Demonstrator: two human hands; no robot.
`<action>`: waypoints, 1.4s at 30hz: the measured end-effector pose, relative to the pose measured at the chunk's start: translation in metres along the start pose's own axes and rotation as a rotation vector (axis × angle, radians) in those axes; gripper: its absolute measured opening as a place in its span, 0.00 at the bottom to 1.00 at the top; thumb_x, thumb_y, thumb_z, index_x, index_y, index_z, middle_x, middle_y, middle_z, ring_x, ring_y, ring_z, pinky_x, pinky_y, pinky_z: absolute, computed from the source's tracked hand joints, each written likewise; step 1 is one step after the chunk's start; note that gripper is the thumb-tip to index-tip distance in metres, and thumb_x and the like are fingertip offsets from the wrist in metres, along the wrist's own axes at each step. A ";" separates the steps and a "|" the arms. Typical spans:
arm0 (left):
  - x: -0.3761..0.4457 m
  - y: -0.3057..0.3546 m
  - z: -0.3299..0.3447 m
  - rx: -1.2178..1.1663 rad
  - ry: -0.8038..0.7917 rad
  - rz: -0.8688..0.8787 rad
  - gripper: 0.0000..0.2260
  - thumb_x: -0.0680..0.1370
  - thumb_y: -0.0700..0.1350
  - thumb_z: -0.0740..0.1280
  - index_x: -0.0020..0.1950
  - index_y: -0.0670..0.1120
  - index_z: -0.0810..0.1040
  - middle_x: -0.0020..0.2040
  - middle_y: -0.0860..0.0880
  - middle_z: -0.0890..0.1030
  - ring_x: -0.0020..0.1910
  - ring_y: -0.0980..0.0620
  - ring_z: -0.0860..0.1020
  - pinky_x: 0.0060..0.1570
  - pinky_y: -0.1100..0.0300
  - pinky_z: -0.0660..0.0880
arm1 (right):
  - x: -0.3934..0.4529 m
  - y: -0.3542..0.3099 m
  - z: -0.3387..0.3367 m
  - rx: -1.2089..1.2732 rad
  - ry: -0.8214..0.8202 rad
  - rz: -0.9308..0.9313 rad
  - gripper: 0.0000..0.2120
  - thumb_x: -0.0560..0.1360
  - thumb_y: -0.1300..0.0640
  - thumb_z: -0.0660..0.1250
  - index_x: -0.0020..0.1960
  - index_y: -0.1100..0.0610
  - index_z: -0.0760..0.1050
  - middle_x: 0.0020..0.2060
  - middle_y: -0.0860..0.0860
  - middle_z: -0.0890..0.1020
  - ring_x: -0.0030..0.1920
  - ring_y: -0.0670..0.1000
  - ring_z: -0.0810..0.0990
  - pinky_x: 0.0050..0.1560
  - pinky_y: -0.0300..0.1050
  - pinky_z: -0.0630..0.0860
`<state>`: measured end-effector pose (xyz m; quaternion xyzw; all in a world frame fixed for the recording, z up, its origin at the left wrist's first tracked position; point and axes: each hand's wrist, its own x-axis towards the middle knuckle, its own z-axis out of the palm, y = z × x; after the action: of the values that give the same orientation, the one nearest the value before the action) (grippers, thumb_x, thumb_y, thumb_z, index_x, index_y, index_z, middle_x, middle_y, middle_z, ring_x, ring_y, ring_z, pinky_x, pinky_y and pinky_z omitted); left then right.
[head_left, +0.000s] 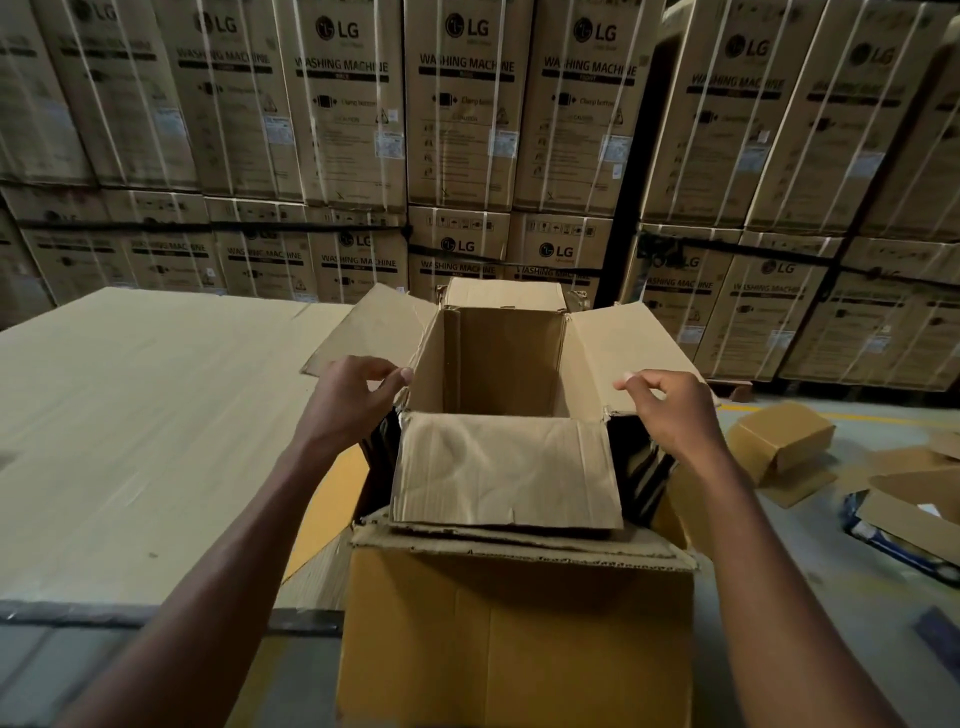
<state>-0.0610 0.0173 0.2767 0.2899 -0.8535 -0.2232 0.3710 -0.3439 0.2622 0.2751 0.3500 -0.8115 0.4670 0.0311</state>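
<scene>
Right now my left hand (353, 400) has its fingers curled onto the near end of the left flap (371, 327), thumb tip against the rim. My right hand (670, 410) pinches the near edge of the right flap (618, 343) between thumb and forefinger. Both flaps belong to the open box (498, 358), which stands on top of a bigger carton (519, 634), toward its far edge. The near flap (504, 467) lies out toward me over the carton's top.

I judge this to be the flap-handling step, spreading them wide or starting to fold them in; I can't tell which. Either way, the next move needs both hands working evenly, so the box doesn't skid or tip on the carton's top.

The box's floor is hidden below the near rim, so I can't say whether anything is inside. Dark shapes wedged at both sides under my wrists are unreadable. A cardboard sheet (130, 415) lies to the left, a small box (779, 436) sits on the floor to the right, and strapped washing-machine cartons (467, 104) are stacked behind.
</scene>
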 end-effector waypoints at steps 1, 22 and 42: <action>-0.012 0.005 -0.003 -0.025 0.011 -0.011 0.14 0.81 0.52 0.69 0.54 0.43 0.87 0.51 0.47 0.87 0.45 0.55 0.83 0.43 0.59 0.77 | -0.012 -0.007 0.004 0.022 -0.003 -0.019 0.13 0.83 0.49 0.65 0.53 0.52 0.88 0.58 0.49 0.86 0.61 0.52 0.81 0.58 0.46 0.75; -0.269 -0.136 -0.109 -0.487 0.187 -0.652 0.11 0.81 0.51 0.68 0.51 0.48 0.88 0.46 0.51 0.88 0.48 0.56 0.85 0.50 0.58 0.80 | -0.269 -0.157 0.259 0.484 -0.586 0.026 0.14 0.85 0.50 0.64 0.47 0.51 0.86 0.42 0.45 0.88 0.35 0.48 0.85 0.33 0.36 0.72; -0.369 -0.409 -0.333 -0.486 0.584 -1.017 0.07 0.82 0.47 0.68 0.52 0.50 0.86 0.47 0.52 0.88 0.46 0.55 0.85 0.51 0.59 0.79 | -0.390 -0.371 0.620 0.424 -1.146 0.044 0.13 0.84 0.53 0.65 0.48 0.54 0.87 0.42 0.46 0.89 0.35 0.45 0.84 0.32 0.35 0.74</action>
<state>0.5333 -0.0939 0.0551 0.6157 -0.3977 -0.4706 0.4911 0.3424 -0.1296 0.0521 0.5273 -0.5954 0.3565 -0.4903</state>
